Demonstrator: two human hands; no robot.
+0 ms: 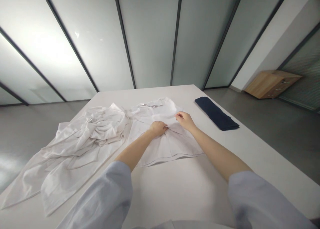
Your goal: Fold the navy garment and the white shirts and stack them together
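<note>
Handling of a white garment (172, 144) on a white table (180, 189), as I follow it remotely; the garment lies spread about midway between the table's left and right edges, its collar-like end toward the far edge and its hem toward the near edge; a white cloth heap (102, 129) adjoins it along the left edge, and a dark folded cloth (217, 114) rests near the right edge, toward the far right corner; I judge the step in hand to be arranging the garment at its middle, best done with a light pinch, one hand anchoring while the other straightens the layer, so that the creases fanning from the fingers are eased outward rather than pressed in; I would also keep the heap clear, since a snag there could pull both out of line; pose: left forearm (136, 149) and right forearm (220, 154) reach from the near edge and converge; the left hand (158, 128) lies low, knuckles up, its fingers pinching a gather of the garment; the right hand (185, 120) sits slightly nearer the far edge, fingers curled; whether they grip fabric or merely meet above it, I cannot tell
</note>
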